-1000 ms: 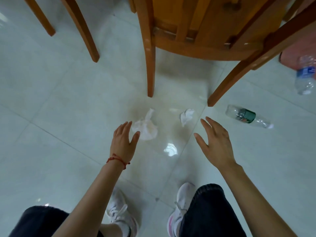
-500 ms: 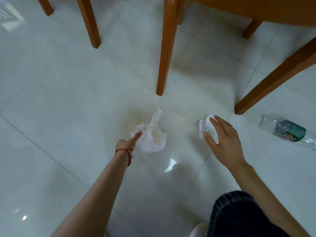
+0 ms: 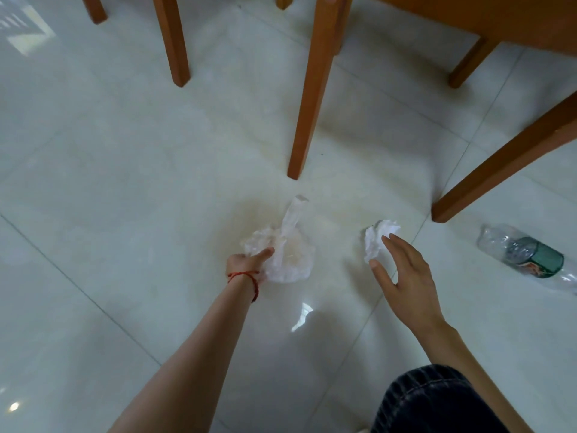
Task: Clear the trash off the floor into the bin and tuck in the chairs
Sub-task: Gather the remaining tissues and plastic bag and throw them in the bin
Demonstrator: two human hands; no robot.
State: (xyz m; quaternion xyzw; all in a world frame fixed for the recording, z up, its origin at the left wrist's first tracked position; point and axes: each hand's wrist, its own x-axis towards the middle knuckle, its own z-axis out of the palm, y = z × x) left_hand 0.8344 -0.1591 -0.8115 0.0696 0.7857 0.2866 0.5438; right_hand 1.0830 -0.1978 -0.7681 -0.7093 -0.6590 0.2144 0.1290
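A crumpled clear plastic bag lies on the pale tiled floor in front of a wooden chair leg. My left hand, with a red string at the wrist, grips the bag's left edge; the thumb lies on top and the fingers are hidden under it. A small crumpled white tissue lies to the right. My right hand hovers over it with fingers spread, index tip and thumb at the tissue's edges. An empty plastic bottle with a green label lies further right.
Slanted wooden chair legs stand at the right, and another leg stands at the upper left. The chair seat overhangs the top right. My dark trouser knee is at the bottom right. Glossy floor tiles stretch to the left.
I have leaned lower and closer to the floor. My left hand reached the plastic bag and took hold of it. My right hand moved forward to the tissue.
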